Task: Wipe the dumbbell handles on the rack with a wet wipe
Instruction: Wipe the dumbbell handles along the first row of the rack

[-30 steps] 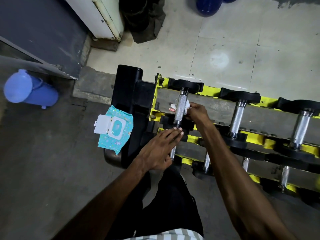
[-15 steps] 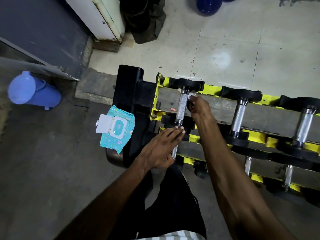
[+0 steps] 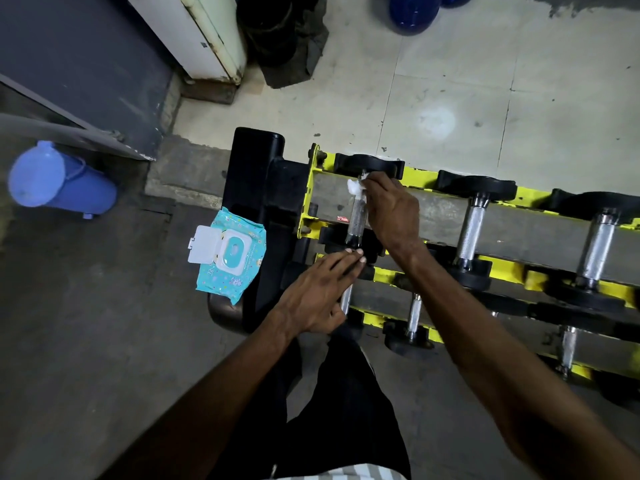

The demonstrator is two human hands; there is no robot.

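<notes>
A yellow and black dumbbell rack [image 3: 426,174] runs from the middle to the right edge, with black dumbbells on chrome handles. My right hand [image 3: 389,209] pinches a white wet wipe [image 3: 355,186] against the far end of the leftmost top-tier handle [image 3: 356,221]. My left hand [image 3: 318,294] rests with straight fingers on the near black weight of that dumbbell, above a lower-tier handle [image 3: 346,301]. More chrome handles [image 3: 471,228] stand to the right.
A teal wet-wipe pack [image 3: 230,259] with its white lid flipped open lies on the rack's black end post [image 3: 256,188]. A blue bucket [image 3: 59,181] lies on the floor at left. Dark blue containers [image 3: 414,10] stand at the top. My dark trousers fill the bottom centre.
My right hand slid the wipe from the middle of the handle up to its far end by the back weight. My left hand stayed where it was.
</notes>
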